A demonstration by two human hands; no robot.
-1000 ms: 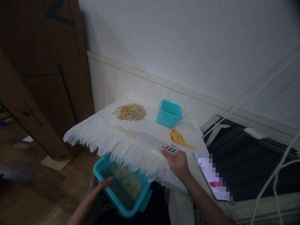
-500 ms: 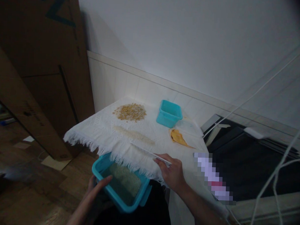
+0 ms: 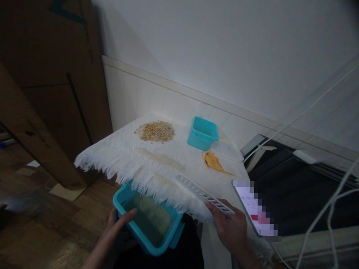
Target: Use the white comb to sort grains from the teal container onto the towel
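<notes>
My left hand (image 3: 119, 226) grips a teal plastic container (image 3: 155, 250) by its left side, thumb over the rim. Pale, rice-like grains (image 3: 151, 216) lie inside it, and it sits below the fringed edge of a white cloth (image 3: 122, 160). In my right hand (image 3: 232, 228) is a flat white slotted plastic strip (image 3: 195, 190), held over the cloth near its fringe. A thin line of pale grains (image 3: 161, 158) lies beyond the strip, with a fainter scatter closer to the fringe. Farther back is a pile of yellow kernels mixed with pale grains (image 3: 157, 131).
A smaller teal container (image 3: 203, 135) stands at the back beside a clear lid (image 3: 227, 151). An orange-yellow scrap (image 3: 214, 162) lies before it. A lit phone (image 3: 253, 209) is at the right edge, near white cables (image 3: 331, 206). Cardboard boxes (image 3: 47, 118) stand left.
My right hand has moved right and toward me, and the strip has turned from edge-on to show its slotted face. A faint scatter of grains now shows near the fringe. The left hand still grips the container.
</notes>
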